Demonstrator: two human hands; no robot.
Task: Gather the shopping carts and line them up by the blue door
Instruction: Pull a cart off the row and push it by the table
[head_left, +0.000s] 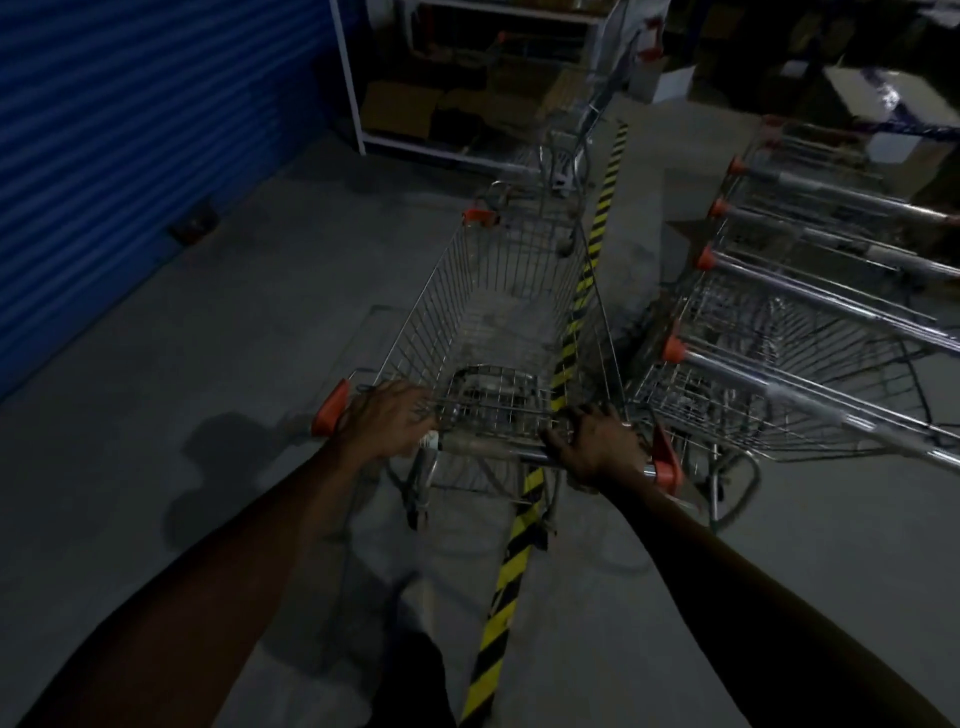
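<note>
So, from the head camera, the only view there is: a shopping cart (431, 322) stands straight ahead of the person, its wire basket holding nothing and its wheels astride a strip of yellow-and-black hazard tape (511, 551) that runs up the concrete floor (208, 338). The left hand (387, 418) sits at the left end of the handle (493, 451), just inside the orange end cap (330, 408), with its fingers curled over the bar. The right hand (597, 444) takes the opposite end, with its fingers wrapped over the bar and its thumb reaching in along it. Holding the two ends wide apart most likely gives the person leverage to steer the cart.

The blue door (130, 156), a ribbed roller shutter, fills the upper left, well apart from the held cart, with open floor between them. To the right, just beside the basket, a nested row of carts (810, 332) angles away, handles stacked one behind another, presumably waiting to be collected too. A further cart (563, 156) stands ahead near a shelving unit (349, 98) loaded with cardboard boxes.

The step in hand looks like wheeling this cart; reaching the door would call for a swing to the left.
</note>
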